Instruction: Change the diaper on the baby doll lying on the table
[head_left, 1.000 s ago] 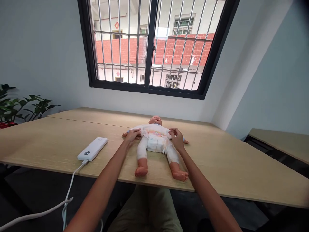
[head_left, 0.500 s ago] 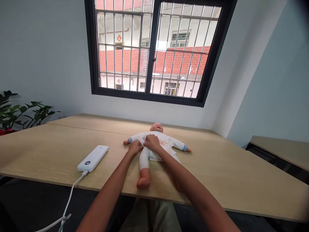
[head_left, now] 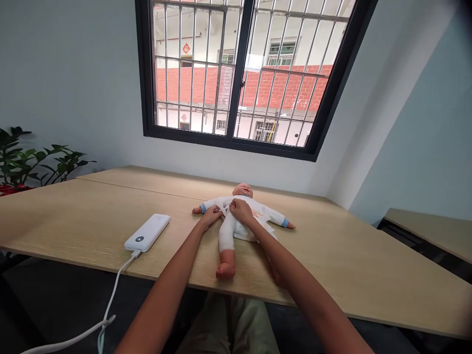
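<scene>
Long pale wood table (head_left: 350,265) here, baby doll (head_left: 227,238) on its back mid-table, feet close to the near edge, loads of open room to the right. Left hand (head_left: 212,216) and right hand (head_left: 240,210) sit close together, both pinching the white onesie (head_left: 262,214) at the front. Power bank (head_left: 147,232) lies off to the left, near the edge.

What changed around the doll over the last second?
The right hand moved in from the baby doll's side to its middle, fingers on the white garment, which now covers the diaper. The left hand stays at the garment's edge. The power bank stayed on the table.
</scene>
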`<state>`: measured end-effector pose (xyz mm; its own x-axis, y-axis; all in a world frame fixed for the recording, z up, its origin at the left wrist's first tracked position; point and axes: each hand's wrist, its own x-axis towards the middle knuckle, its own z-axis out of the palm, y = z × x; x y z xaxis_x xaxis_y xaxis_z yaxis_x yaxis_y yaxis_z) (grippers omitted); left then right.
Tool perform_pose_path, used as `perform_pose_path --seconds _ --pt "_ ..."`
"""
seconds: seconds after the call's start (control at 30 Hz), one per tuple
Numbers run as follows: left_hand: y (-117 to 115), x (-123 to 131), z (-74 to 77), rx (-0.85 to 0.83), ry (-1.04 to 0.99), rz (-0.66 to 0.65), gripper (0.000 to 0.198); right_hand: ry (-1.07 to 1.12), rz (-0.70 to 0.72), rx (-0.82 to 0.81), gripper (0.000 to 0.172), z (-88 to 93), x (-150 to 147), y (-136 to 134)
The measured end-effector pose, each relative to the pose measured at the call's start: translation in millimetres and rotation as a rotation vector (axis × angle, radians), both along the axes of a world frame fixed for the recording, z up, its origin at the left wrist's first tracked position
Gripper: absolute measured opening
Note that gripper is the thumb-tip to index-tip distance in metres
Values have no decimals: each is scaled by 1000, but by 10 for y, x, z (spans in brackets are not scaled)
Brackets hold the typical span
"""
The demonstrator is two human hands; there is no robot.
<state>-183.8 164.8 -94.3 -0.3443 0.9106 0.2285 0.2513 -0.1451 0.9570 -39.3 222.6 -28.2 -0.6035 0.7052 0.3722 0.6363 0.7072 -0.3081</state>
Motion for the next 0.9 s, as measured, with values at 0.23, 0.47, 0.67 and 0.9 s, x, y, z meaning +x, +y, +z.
perform_pose_path --seconds 0.23,0.47,0.67,0.9 --pt "-6 10 -13 44 -255 -170 39 21 -5 -29 18 -2 20 -2" --pt "27 -53 -19 142 -385 -189 45 -11 -20 -13 25 -16 -69 -23" --pt "91 -76 -28 245 -436 -75 41 -22 -52 -29 31 -39 -205 43" --pt "120 -144 -55 293 -465 109 31 200 -88 -188 19 -88 -190 155"
